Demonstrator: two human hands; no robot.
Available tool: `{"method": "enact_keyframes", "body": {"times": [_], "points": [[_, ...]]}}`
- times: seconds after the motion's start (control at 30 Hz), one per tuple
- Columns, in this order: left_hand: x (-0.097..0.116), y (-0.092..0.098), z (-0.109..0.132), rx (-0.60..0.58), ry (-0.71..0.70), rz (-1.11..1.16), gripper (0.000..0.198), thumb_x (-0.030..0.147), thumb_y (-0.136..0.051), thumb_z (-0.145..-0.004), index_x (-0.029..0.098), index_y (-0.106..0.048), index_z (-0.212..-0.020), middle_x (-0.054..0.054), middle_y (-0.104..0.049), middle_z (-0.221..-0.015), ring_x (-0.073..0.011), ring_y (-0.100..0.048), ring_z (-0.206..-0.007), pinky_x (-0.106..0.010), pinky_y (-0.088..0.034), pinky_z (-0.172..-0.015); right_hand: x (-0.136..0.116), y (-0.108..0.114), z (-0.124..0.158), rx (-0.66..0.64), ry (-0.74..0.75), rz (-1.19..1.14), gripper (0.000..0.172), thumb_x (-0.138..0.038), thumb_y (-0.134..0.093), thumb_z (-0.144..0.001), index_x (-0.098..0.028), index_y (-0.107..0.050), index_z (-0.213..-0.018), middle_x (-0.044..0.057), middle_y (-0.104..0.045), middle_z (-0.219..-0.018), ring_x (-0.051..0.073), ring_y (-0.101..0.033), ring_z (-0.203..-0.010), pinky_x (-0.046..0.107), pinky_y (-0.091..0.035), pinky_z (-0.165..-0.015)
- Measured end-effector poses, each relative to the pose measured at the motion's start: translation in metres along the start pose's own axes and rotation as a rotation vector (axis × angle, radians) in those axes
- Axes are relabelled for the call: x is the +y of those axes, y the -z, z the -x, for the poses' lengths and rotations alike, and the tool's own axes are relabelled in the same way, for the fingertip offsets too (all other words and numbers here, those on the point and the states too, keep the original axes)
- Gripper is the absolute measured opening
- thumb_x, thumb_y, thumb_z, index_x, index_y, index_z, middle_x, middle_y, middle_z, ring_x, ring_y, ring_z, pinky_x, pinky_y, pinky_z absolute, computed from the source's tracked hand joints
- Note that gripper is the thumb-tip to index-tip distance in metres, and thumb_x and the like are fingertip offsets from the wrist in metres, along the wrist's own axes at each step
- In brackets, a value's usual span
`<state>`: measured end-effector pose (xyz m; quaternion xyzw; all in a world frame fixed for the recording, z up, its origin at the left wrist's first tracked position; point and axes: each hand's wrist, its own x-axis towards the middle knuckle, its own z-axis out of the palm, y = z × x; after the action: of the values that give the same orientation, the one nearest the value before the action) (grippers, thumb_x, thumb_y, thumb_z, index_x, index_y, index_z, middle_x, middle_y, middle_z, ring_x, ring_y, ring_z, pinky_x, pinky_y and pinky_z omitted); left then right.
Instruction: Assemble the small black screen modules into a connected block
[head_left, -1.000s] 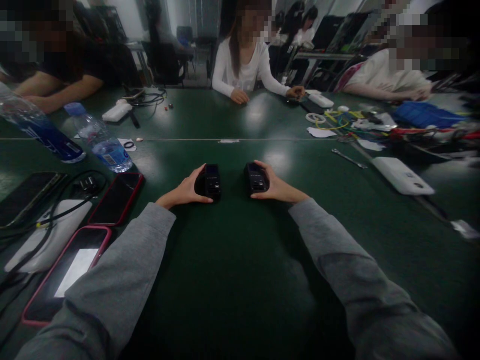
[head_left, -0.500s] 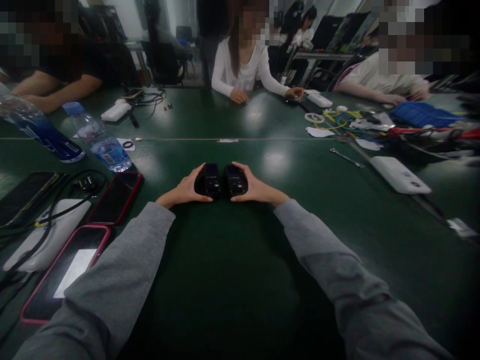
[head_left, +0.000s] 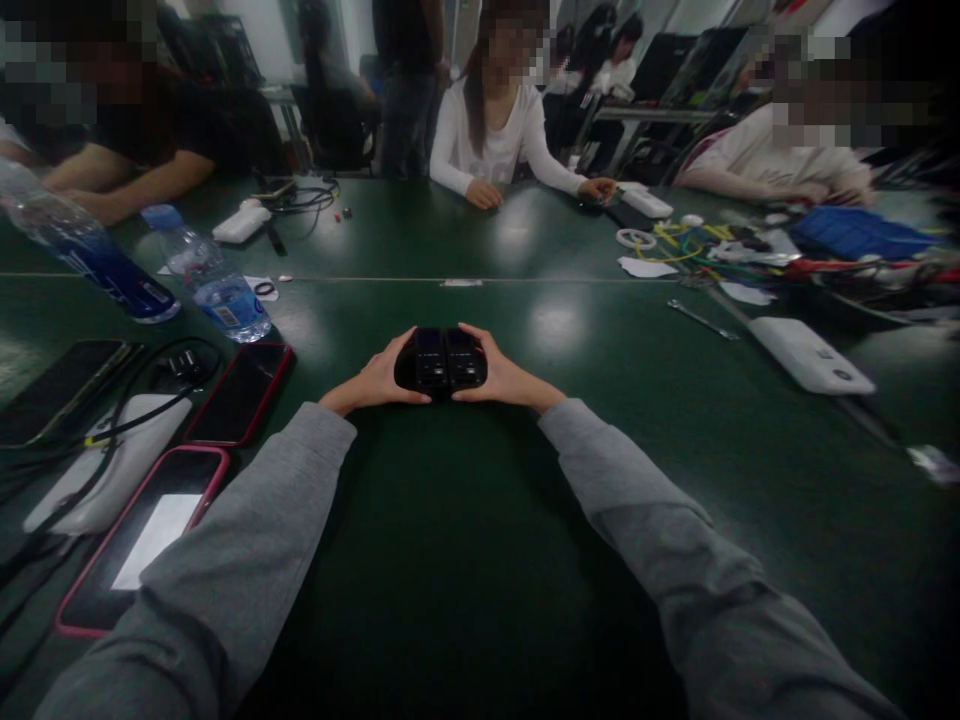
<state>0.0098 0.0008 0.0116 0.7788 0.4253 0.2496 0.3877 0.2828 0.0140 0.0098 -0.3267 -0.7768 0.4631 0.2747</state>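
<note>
Two small black box-shaped devices with dark glossy faces are side by side over the green table [head_left: 450,520], their inner sides touching or nearly so. My left hand [head_left: 379,372] is closed around the left black device [head_left: 430,362], thumb on the near side and fingers on the far side. My right hand [head_left: 504,372] grips the right black device [head_left: 466,360] in the same mirrored way. Small pale markings show on both devices, too small to read. Whether they rest on the tabletop, I cannot tell.
On the left lie a pink-framed phone [head_left: 161,535], a red-edged phone [head_left: 240,395], a white power bank [head_left: 109,465] with cables, and two bottles, one a clear water bottle [head_left: 214,280]. On the right are a wrench [head_left: 703,318], a white device [head_left: 811,355] and tangled wires. People sit opposite.
My hands have come closer together, and the gap between the two black devices has closed. The whole view has shifted slightly.
</note>
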Motion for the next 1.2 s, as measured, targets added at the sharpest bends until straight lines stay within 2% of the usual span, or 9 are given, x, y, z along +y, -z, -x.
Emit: {"method": "enact_keyframes", "body": {"times": [0.13,0.27,0.4,0.6,0.73,0.93,1.2], "points": [[-0.002,-0.001,0.0,0.009,0.0,-0.004,0.125,0.052,-0.084,-0.059,0.022,-0.012,-0.156,-0.018,-0.022,-0.161,-0.0419,-0.022,-0.147,-0.063,-0.017,-0.119,0.0,0.003,0.0,-0.013,0.003,0.013,0.12,-0.048,-0.088,-0.06,-0.03,-0.013,-0.152,0.015,-0.02,-0.156,0.038,-0.027,-0.143,0.061,-0.023,-0.117],[-0.004,-0.001,0.0,0.006,-0.004,0.001,0.125,0.052,-0.085,-0.059,0.023,-0.012,-0.157,-0.017,-0.022,-0.162,-0.0413,-0.022,-0.148,-0.062,-0.018,-0.119,0.002,0.02,0.006,-0.045,0.004,0.06,0.121,-0.048,-0.088,-0.06,-0.03,-0.013,-0.153,0.014,-0.024,-0.155,0.039,-0.026,-0.143,0.062,-0.022,-0.117],[-0.001,0.0,0.0,0.004,0.01,-0.004,0.127,0.051,-0.086,-0.058,0.021,-0.011,-0.157,-0.018,-0.02,-0.162,-0.0408,-0.022,-0.148,-0.059,-0.018,-0.12,0.004,0.029,0.012,-0.022,-0.041,0.071,0.123,-0.049,-0.089,-0.059,-0.029,-0.012,-0.153,0.015,-0.026,-0.154,0.041,-0.027,-0.142,0.063,-0.021,-0.117],[0.005,-0.002,-0.001,0.01,0.016,-0.019,0.125,0.052,-0.084,-0.059,0.024,-0.012,-0.157,-0.017,-0.023,-0.161,-0.0421,-0.024,-0.147,-0.063,-0.019,-0.118,0.003,0.014,0.01,0.002,-0.005,0.02,0.12,-0.046,-0.088,-0.061,-0.03,-0.012,-0.153,0.015,-0.023,-0.155,0.038,-0.026,-0.143,0.062,-0.022,-0.117],[0.005,-0.006,-0.002,0.0,0.018,-0.061,0.123,0.052,-0.083,-0.061,0.024,-0.011,-0.157,-0.018,-0.029,-0.159,-0.0444,-0.024,-0.146,-0.068,-0.015,-0.117,0.002,0.007,0.008,0.006,0.004,0.011,0.119,-0.047,-0.088,-0.063,-0.03,-0.013,-0.153,0.015,-0.022,-0.156,0.037,-0.027,-0.143,0.061,-0.024,-0.117],[0.004,-0.008,-0.003,-0.003,0.046,-0.105,0.125,0.054,-0.081,-0.061,0.022,-0.008,-0.158,-0.018,-0.025,-0.161,-0.0437,-0.022,-0.147,-0.067,-0.013,-0.118,0.005,0.007,0.007,0.003,0.014,0.028,0.119,-0.046,-0.088,-0.063,-0.03,-0.013,-0.154,0.014,-0.021,-0.156,0.037,-0.026,-0.143,0.059,-0.025,-0.117],[0.006,-0.008,-0.003,0.007,0.056,-0.146,0.127,0.056,-0.081,-0.059,0.021,-0.009,-0.158,-0.019,-0.027,-0.16,-0.0431,-0.027,-0.146,-0.066,-0.017,-0.117,0.006,0.006,0.007,0.034,0.023,0.037,0.118,-0.044,-0.089,-0.063,-0.029,-0.016,-0.154,0.014,-0.023,-0.156,0.037,-0.028,-0.143,0.059,-0.026,-0.117]]}}
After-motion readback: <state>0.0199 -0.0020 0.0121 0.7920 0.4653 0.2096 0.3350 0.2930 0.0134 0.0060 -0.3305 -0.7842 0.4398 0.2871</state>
